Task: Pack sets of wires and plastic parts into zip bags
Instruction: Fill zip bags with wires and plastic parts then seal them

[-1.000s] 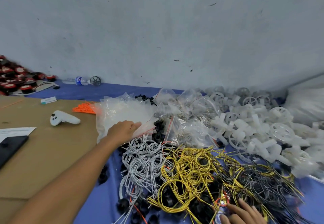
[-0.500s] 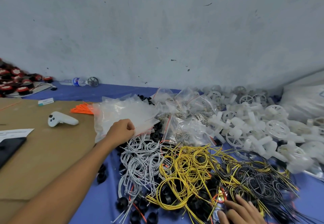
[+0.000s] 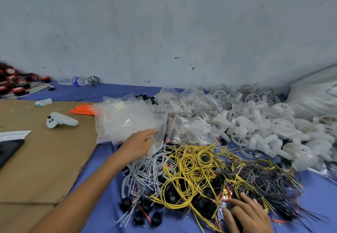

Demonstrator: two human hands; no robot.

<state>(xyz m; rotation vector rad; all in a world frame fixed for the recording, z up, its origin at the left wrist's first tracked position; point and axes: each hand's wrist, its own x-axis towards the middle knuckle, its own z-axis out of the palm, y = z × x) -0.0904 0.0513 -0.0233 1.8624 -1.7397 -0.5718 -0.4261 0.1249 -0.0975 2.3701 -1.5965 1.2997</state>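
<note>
The left hand [image 3: 138,145] lies on the near edge of the stack of empty zip bags [image 3: 125,119], index finger straight, the others curled; whether it pinches a bag cannot be told. Just beside it, white wires [image 3: 145,170], yellow wires [image 3: 191,174] and black wires [image 3: 264,181] tangle over black round parts [image 3: 138,209]. The right hand [image 3: 248,214] rests, fingers spread, on the black wires at the near edge of the blue sheet [image 3: 102,159]. White plastic parts [image 3: 273,128] are heaped to the right. A water bottle [image 3: 76,81] lies at the far edge, its blue label unreadable.
</note>
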